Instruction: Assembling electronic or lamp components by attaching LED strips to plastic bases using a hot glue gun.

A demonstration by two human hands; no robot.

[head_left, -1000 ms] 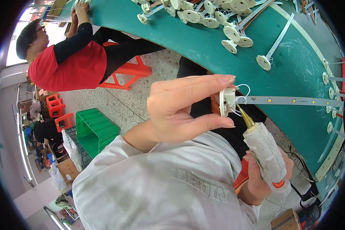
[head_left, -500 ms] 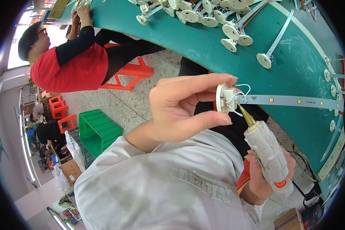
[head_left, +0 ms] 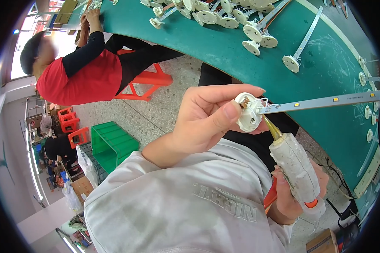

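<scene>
With our left hand (head_left: 202, 120) we hold a small round white plastic base (head_left: 250, 122) in front of us, near the edge of a green-topped table (head_left: 194, 40); the thumb and fingers are clamped on it, with the index finger stretched along above. From this base a long, flat, pale LED strip (head_left: 318, 103) with yellow chips runs out to the right, over the table, and thin white wires (head_left: 264, 101) loop around the joint. Our right hand (head_left: 285, 198) is closed around a stained white glue gun (head_left: 293, 166), though the gun hides some of the fingers. Its tapered brass-coloured nozzle (head_left: 273, 128) points up at the joint; we cannot tell whether the tip touches. On the table we see a heap of similar white discs with strips (head_left: 230, 22), and one such piece (head_left: 291, 63) lying apart. To our left, a co-worker in a red-and-black top (head_left: 82, 80) sits on a red plastic stool (head_left: 152, 79).
</scene>
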